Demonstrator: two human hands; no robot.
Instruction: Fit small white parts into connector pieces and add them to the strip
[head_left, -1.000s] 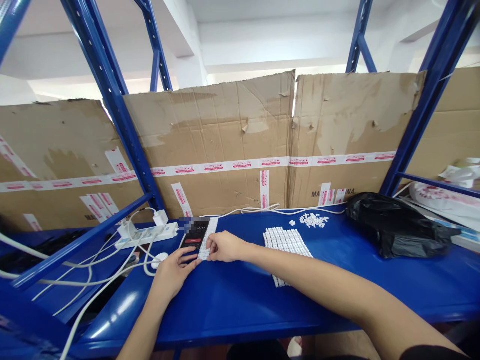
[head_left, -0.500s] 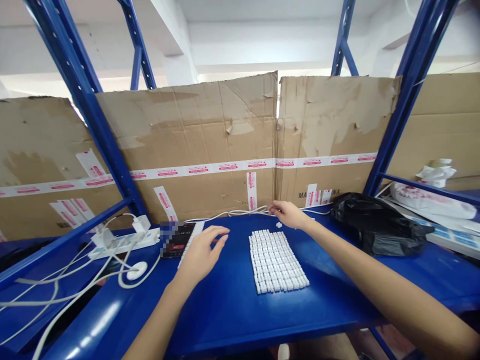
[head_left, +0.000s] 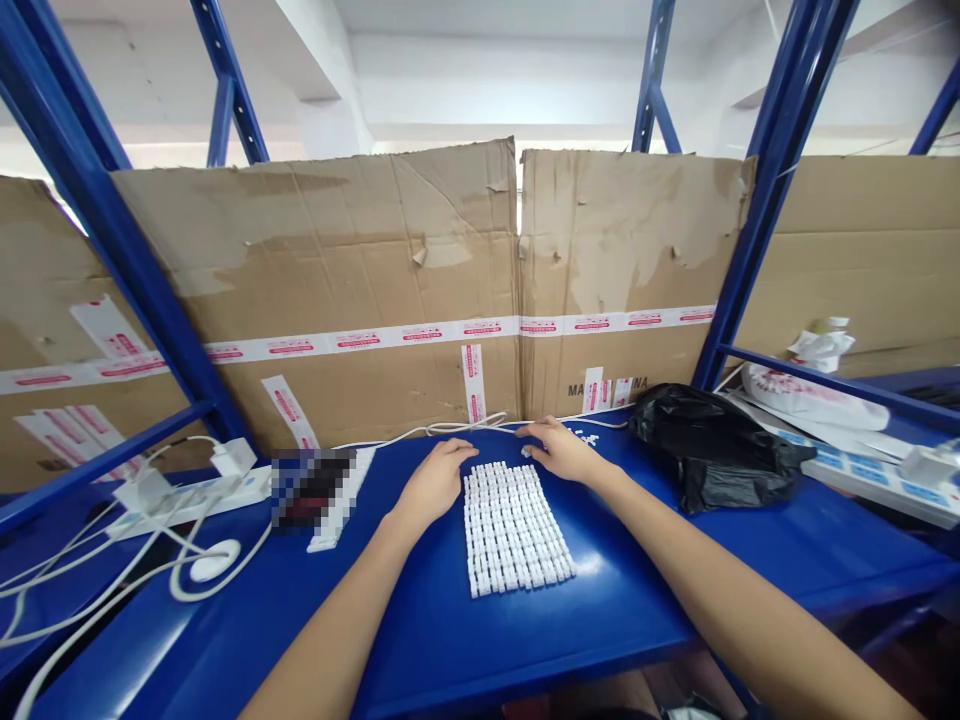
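Note:
A block of small white plastic pieces (head_left: 517, 530), set side by side in close rows, lies on the blue table (head_left: 600, 640) in front of me. Beyond its far right corner, my right hand (head_left: 561, 450) is closed at the fingertips around a loose small white piece (head_left: 527, 452). My left hand (head_left: 435, 485) is by the far left corner of the block, fingers stretched forward and slightly curved, with nothing seen in them. More loose white pieces (head_left: 589, 438) are scattered behind my right hand, partly hidden by it.
On the left are a power strip (head_left: 187, 505) with white cables and a blurred-out dark device (head_left: 311, 490). A black plastic bag (head_left: 712, 450) lies on the right. Cardboard sheets (head_left: 360, 260) stand along the back, between blue rack posts (head_left: 757, 210).
My right hand has come down and nearer to the block, to the loose piece. The left hand has moved right, away from the dark device towards the block. The view has turned right.

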